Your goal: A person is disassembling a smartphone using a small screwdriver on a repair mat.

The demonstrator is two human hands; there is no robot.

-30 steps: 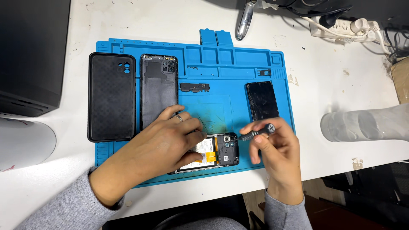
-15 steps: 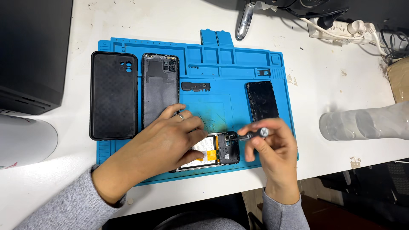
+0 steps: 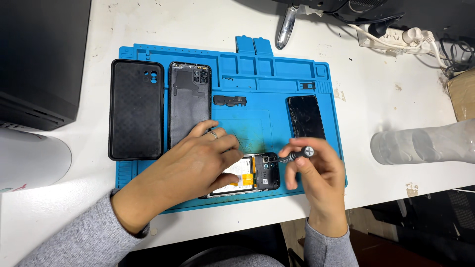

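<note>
Black and open, the phone (image 3: 250, 175) lies with its back off at the near edge of the blue mat (image 3: 277, 79), and your left hand (image 3: 195, 165) rests flat and wide on top of it. Your right hand (image 3: 316, 173) is closed around a small screwdriver (image 3: 297, 155), and its tip sits on the right end of the phone. Farther away on the mat lie a black case (image 3: 136, 116) at the left, a back cover (image 3: 189, 104) beside it, and a dark screen (image 3: 305, 117) at the right.
</note>
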